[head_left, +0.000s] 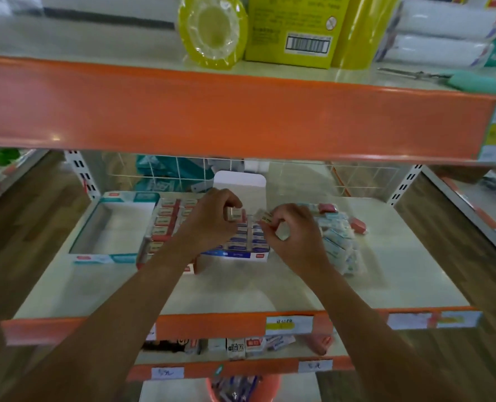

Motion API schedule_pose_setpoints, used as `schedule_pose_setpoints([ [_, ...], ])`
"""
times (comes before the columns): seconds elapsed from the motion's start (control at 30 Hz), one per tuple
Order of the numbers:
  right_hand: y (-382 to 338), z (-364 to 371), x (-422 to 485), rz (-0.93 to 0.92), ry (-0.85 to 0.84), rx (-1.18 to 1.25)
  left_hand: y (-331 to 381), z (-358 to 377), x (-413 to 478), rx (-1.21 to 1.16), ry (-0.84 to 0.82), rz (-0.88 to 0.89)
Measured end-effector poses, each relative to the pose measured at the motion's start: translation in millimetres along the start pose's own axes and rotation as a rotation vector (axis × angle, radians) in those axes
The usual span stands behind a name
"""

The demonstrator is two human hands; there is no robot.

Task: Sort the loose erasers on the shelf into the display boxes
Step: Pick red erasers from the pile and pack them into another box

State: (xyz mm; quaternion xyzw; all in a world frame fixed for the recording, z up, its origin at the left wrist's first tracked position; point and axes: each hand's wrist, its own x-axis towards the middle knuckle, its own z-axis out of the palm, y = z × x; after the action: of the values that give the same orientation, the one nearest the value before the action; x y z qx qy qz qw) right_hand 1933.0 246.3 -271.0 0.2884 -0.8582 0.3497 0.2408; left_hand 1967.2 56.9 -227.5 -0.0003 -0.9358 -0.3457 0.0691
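On the middle shelf (pixel 386 274) stand three display boxes side by side: an empty teal one (pixel 111 258) at the left, a red one (pixel 165 224) filled with red-sleeved erasers, and a blue one (pixel 241 253) holding blue-sleeved erasers. My left hand (pixel 212 221) pinches a red-sleeved eraser (pixel 236 214) above the boxes. My right hand (pixel 293 239) grips a couple of small erasers (pixel 265 217) just right of it, over the blue box. A heap of loose erasers (pixel 338 236), mostly teal-sleeved with a few pink ones, lies to the right, partly hidden by my right hand.
An orange-edged upper shelf (pixel 241 117) overhangs the work area, carrying yellow tape rolls (pixel 212 30) and a yellow box. A wire grid backs the middle shelf. Below, a lower shelf (pixel 241 346) holds more small packets, and an orange bucket sits underneath.
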Motion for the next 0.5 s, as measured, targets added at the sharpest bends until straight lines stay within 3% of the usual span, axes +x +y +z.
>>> schedule_pose_setpoints([
  [0.27, -27.4, 28.1, 11.5, -0.044, -0.06, 0.047, -25.9, -26.0, -17.3, -0.038, -0.002, -0.094],
  [0.5, -55.3, 53.1, 16.6, -0.013, -0.105, 0.127, -39.0, -50.9, -33.9, -0.002, 0.017, -0.068],
])
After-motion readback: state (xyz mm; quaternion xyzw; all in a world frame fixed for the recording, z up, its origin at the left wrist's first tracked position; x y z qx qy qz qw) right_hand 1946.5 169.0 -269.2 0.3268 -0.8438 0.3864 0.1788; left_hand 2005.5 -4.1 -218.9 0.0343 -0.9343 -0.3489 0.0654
